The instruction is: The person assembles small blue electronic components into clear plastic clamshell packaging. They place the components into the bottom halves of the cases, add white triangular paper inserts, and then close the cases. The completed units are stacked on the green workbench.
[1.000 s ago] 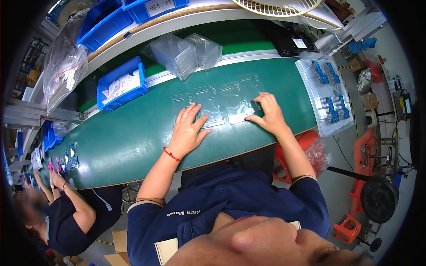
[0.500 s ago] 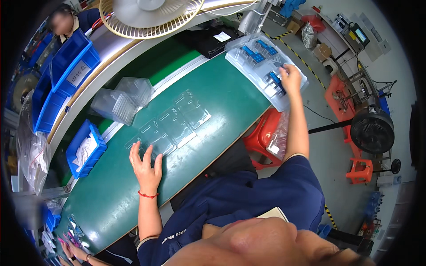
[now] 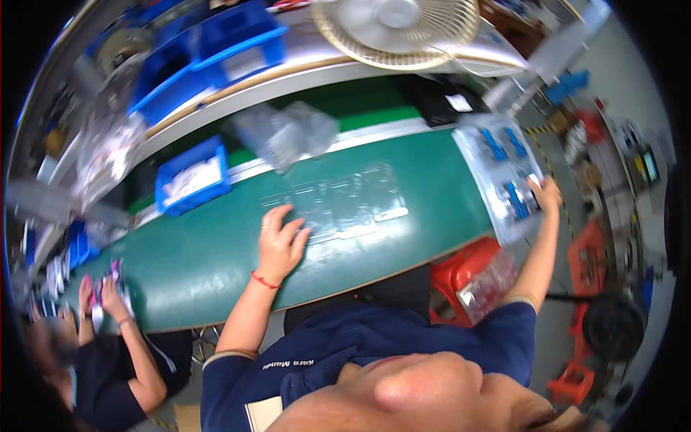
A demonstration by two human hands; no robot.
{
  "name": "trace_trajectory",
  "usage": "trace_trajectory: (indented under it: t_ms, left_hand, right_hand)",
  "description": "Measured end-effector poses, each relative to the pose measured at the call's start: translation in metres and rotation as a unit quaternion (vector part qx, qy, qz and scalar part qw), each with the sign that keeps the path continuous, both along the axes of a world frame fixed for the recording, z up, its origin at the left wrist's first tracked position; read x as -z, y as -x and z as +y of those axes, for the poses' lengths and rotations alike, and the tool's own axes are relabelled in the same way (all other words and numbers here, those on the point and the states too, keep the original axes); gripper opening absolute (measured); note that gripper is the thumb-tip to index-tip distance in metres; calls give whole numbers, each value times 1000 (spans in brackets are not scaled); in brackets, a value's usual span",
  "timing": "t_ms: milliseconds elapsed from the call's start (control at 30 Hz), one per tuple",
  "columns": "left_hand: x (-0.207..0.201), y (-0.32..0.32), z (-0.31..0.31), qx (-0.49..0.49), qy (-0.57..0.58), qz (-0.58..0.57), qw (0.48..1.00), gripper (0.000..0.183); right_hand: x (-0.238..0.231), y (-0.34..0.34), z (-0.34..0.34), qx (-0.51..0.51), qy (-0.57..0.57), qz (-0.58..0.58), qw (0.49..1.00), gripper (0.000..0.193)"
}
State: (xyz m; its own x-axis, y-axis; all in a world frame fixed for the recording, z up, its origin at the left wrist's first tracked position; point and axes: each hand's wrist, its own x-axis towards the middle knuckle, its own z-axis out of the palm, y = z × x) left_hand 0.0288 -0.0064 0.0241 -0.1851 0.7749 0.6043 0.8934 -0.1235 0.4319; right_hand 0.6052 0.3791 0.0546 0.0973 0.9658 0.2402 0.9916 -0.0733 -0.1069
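One bin label (image 3: pixel 245 63) is blurred, left hand (image 3: pixel 281 250) loosely open by clear trays (image 3: pixel 350 207), right hand (image 3: pixel 548 193) blurred, hold unclear.

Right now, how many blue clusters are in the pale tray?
3 visible: far left cluster, far right cluster, and near cluster beside the right hand, which may hide another.

White lettering (image 3: pixel 288 363) on the navy shirt (image 3: pixel 335 327), blurred label (image 3: pixel 245 63) on a blue bin (image 3: pixel 269 53)

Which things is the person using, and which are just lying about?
In use, it seems:
clear plastic pieces, by the left hand
pale tray with blue parts, at the right hand

Probably just standing about:
cream fan
red stool
black floor fan
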Motion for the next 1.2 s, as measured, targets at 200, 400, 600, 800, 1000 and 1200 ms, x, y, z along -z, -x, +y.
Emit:
trace_trajectory:
  t_ms: [200,400,600,800,1000,1200]
  left_hand:
    - [2,2,-5,-11,-21,-15,1000,19]
    - [-2,2,-6,-1,-26,-21,999,18]
    - [-5,3,-9,-2,-32,-21,999,15]
    - [-6,3,-8,5,-28,-30,999,12]
    - [-3,4,-8,-14,-37,-4,999,9]
    - [-4,6,-4,-22,-37,-4,999,7]
  right_hand:
    - [-40,56,-46,3,-109,28,994,37]
    - [-3,90,-70,-49,-48,71,995,48]
    - [-3,94,-72,-81,-71,-22,994,57]
    - [-17,103,-78,1,22,2,1000,63]
    - [-17,96,-60,-66,25,49,996,61]
    - [-47,103,13,-54,-71,124,988,55]
